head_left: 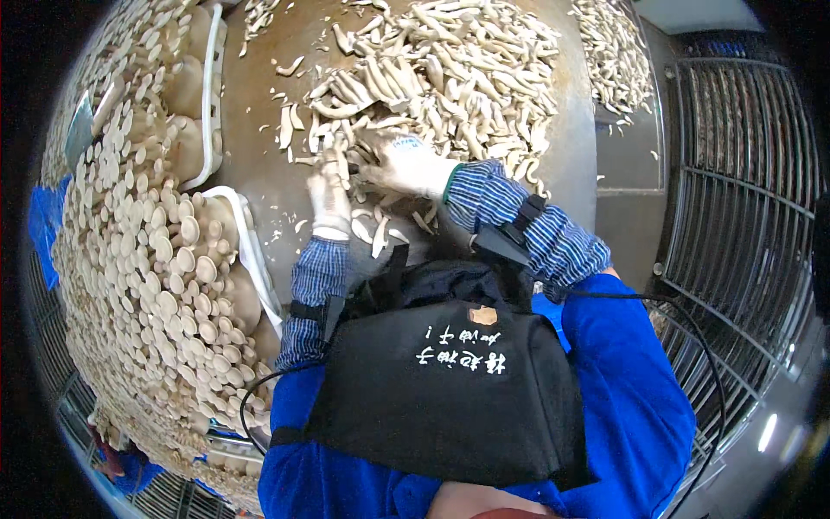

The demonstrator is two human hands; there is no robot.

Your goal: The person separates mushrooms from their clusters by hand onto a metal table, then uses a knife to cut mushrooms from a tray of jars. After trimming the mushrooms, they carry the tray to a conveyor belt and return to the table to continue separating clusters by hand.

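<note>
My left hand (329, 192), in a white glove, is closed on a pale mushroom stem at the near left edge of a large heap of cut mushrooms (484, 73). Close beside it, my right hand (408, 164), gloved too, has its fingers curled. A small dark object (353, 169) shows between the two hands, by the right fingers; its kind is hard to make out. The fingertips of both hands are partly blurred. Loose mushroom pieces (379, 235) lie on the metal table (259, 95) just below the hands.
Crates with white rims (251, 251), heaped with whole round-capped mushrooms (177, 259), line the left side. Another mushroom pile (612, 56) lies at the far right. A metal wire rack (743, 164) stands on the right. A black bag (450, 389) hangs at my chest, with cables alongside.
</note>
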